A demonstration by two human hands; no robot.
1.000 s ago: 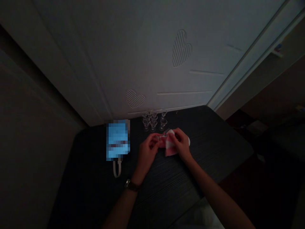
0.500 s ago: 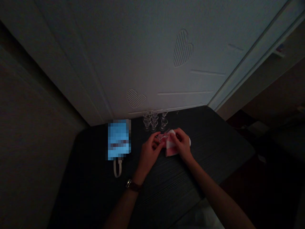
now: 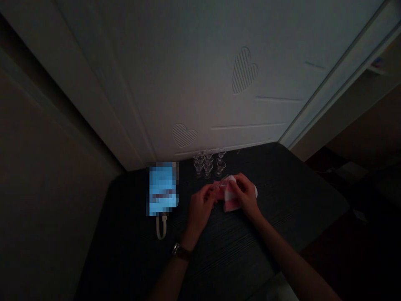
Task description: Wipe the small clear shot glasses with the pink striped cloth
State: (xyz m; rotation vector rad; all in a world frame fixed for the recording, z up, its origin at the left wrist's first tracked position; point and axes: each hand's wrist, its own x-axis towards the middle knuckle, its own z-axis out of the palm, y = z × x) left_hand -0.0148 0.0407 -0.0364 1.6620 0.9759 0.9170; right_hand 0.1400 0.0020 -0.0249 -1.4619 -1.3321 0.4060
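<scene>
Both of my hands are over the dark table, in front of a group of small clear stemmed glasses [image 3: 208, 164]. In my right hand [image 3: 246, 193] is a red-and-white cloth [image 3: 232, 201], pinched between thumb and fingers, with its lower end hanging down. A small clear glass [image 3: 222, 182] lies against the cloth between the hands, partly covered by it. The fingertips of my left hand [image 3: 201, 205] are closed on the near end of this glass. Part of something white pokes out past my right hand; I cannot make out what it is.
A blurred-out bright blue screen [image 3: 163, 188] stands on the left of the dark table [image 3: 134, 251], with a pale cable loop [image 3: 161, 229] below it. Behind the table rises a white panel [image 3: 213, 96] with raised hearts. The room is dim.
The whole view has shifted slightly, so everything sits a little lower and farther right. My left fingers have turned a little at the glass. The right hand keeps its grip on the cloth.
</scene>
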